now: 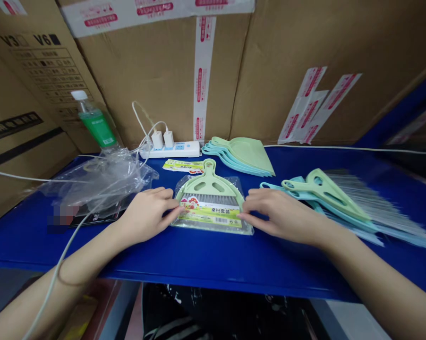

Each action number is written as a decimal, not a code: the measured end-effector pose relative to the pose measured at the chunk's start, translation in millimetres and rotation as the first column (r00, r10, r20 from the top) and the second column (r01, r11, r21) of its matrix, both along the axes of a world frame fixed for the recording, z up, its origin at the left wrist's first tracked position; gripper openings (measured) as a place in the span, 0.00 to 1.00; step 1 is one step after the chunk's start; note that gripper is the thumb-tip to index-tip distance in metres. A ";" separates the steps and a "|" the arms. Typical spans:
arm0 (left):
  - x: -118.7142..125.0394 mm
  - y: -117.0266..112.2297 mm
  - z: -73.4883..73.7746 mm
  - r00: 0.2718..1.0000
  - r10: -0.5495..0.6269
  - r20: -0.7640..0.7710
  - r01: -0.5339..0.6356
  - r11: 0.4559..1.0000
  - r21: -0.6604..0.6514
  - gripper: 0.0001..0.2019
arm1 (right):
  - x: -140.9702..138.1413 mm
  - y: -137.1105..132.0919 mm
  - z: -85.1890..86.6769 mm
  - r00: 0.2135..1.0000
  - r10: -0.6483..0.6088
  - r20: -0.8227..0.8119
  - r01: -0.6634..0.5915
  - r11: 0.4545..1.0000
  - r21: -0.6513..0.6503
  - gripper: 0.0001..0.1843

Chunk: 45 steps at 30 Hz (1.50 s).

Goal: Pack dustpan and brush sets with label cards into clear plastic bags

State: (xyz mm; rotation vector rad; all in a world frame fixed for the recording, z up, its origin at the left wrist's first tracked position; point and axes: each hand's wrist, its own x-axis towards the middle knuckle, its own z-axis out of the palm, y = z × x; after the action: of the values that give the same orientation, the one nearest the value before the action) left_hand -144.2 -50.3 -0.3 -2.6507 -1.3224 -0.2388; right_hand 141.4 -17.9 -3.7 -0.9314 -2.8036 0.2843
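A pale green hand brush (210, 182) lies on a matching dustpan (179, 192) inside a clear plastic bag (250, 230), flat on the blue table. A yellow-green printed label card (213, 213) shows over the bristles. At the bag's left edge, my left hand (149, 212) grips with the thumb on the label side. My right hand (278, 212) pinches the opposite edge the same way. To its right lies a pile of green and blue hand brushes (326, 193), grey bristles pointing right. Stacked dustpans (246, 153), green on top of blue, rest behind the bagged set.
Loose clear plastic bags (106, 174) lie at left, over a dark flat item. Behind stand a green-labelled bottle (97, 123) and a white power strip (179, 149) with chargers. More label cards (183, 165) lie near it. A white cable (73, 241) crosses my left forearm. Cardboard boxes (156, 71) wall the back.
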 end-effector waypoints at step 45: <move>7.1 2.2 -13.1 0.990 0.085 0.113 -0.086 0.996 0.001 0.09 | -11.7 -3.7 -13.9 0.926 -0.348 -0.147 0.276 0.889 -0.365 0.20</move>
State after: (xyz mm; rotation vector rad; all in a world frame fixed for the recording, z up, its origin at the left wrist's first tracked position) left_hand -137.1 -48.1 -13.4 -2.6031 -1.4628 -0.3858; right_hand 129.8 -21.6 -17.6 -1.3231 -2.4019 0.7853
